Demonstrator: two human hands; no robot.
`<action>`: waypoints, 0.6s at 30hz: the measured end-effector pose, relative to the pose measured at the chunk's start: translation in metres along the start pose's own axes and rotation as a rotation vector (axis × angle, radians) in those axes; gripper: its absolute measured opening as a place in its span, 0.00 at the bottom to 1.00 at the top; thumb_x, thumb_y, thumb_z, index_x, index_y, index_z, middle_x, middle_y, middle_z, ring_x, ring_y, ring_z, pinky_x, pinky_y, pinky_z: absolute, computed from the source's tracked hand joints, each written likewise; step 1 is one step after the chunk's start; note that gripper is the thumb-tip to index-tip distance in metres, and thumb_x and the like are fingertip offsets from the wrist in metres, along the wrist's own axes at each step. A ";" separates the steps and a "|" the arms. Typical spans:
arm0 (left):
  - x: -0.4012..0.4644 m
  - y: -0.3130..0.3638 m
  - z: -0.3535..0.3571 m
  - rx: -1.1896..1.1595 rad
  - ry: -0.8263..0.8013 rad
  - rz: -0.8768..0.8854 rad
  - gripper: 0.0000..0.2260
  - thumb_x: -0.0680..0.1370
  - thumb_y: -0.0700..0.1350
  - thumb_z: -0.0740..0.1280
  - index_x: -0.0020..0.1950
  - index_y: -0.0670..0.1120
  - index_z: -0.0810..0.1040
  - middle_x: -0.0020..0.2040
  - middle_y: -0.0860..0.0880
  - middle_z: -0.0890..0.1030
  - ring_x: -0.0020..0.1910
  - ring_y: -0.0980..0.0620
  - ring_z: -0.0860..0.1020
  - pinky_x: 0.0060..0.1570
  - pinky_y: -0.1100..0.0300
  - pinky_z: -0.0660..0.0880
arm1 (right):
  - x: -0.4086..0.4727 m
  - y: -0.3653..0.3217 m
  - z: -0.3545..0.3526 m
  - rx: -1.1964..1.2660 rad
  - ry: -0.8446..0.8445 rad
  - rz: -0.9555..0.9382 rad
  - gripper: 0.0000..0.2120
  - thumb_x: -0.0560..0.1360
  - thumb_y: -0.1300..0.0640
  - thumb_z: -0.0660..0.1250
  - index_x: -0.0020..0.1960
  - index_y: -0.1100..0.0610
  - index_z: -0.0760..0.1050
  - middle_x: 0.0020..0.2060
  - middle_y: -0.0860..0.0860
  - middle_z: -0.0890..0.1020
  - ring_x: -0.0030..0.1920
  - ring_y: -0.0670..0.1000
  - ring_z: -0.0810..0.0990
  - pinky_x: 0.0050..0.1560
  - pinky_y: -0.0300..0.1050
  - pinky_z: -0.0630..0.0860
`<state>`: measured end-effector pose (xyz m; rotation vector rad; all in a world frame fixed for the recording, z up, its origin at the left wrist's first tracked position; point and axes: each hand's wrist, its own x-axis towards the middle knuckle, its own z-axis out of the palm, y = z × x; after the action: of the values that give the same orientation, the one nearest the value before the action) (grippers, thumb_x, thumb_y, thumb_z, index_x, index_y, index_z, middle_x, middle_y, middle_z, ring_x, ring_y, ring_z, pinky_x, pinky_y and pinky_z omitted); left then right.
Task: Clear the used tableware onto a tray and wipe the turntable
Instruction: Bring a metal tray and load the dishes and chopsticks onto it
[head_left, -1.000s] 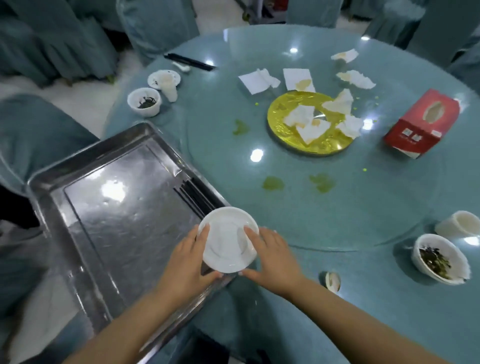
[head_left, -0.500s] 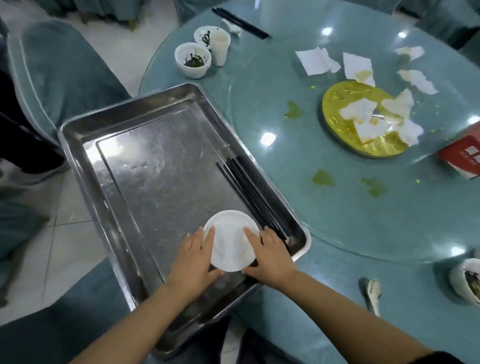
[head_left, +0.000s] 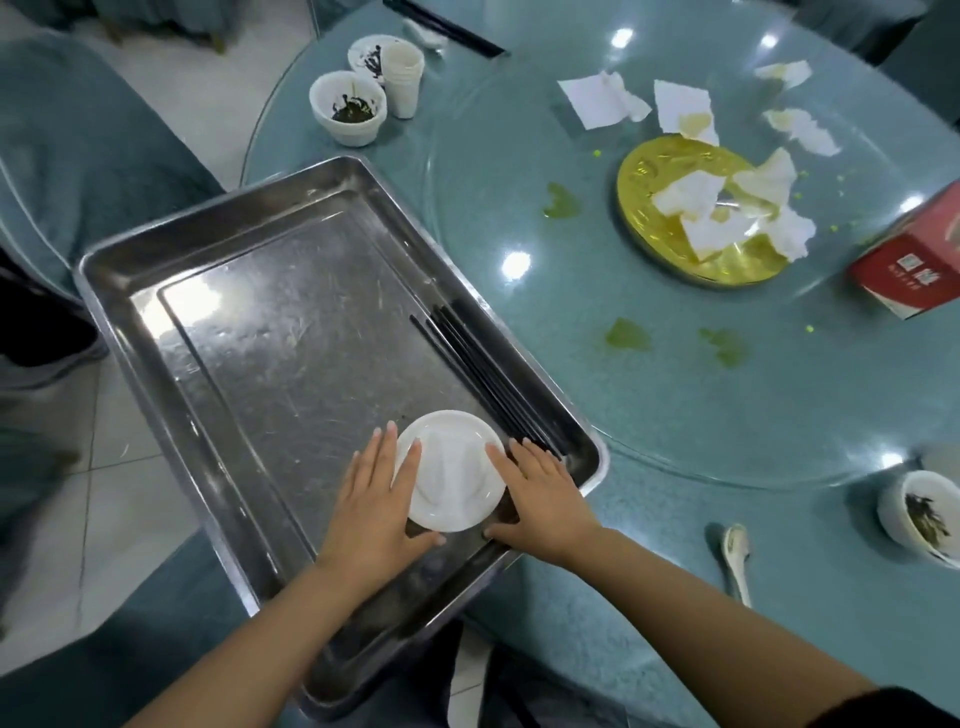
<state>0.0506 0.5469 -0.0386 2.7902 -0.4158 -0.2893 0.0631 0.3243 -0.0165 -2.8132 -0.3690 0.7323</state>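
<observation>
On red box, unreadable white label

Red tissue box at the right edge, partly cut off, oval opening facing up. Teal tablecloth covers the round table. Teal-covered chair upper left, near the table rim; a second covered chair lower left. Pale tiled floor shows between them. Dark shape at the left edge, possibly clothing or a shoe, too cropped to tell.
</observation>
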 end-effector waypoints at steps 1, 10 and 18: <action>0.002 0.004 -0.005 -0.012 0.016 0.024 0.51 0.66 0.65 0.73 0.77 0.49 0.48 0.78 0.42 0.48 0.77 0.43 0.47 0.71 0.49 0.46 | -0.004 0.004 -0.003 0.012 -0.002 -0.008 0.45 0.72 0.40 0.67 0.78 0.48 0.43 0.77 0.53 0.50 0.77 0.54 0.45 0.75 0.51 0.43; 0.057 0.096 -0.049 0.039 0.047 0.275 0.46 0.66 0.63 0.73 0.76 0.43 0.59 0.75 0.43 0.63 0.74 0.44 0.61 0.74 0.55 0.46 | -0.065 0.073 -0.061 0.057 0.270 0.032 0.39 0.73 0.38 0.60 0.78 0.50 0.49 0.76 0.56 0.56 0.76 0.57 0.54 0.74 0.51 0.51; 0.119 0.232 -0.055 0.095 0.097 0.565 0.47 0.64 0.60 0.75 0.75 0.43 0.59 0.70 0.43 0.70 0.69 0.43 0.70 0.73 0.50 0.56 | -0.153 0.194 -0.088 0.185 0.494 0.263 0.38 0.70 0.37 0.59 0.76 0.49 0.57 0.74 0.55 0.63 0.73 0.57 0.63 0.71 0.53 0.63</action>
<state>0.1175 0.3131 0.0700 2.6158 -1.1797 -0.0019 0.0144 0.0836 0.0755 -2.7618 0.1472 0.0856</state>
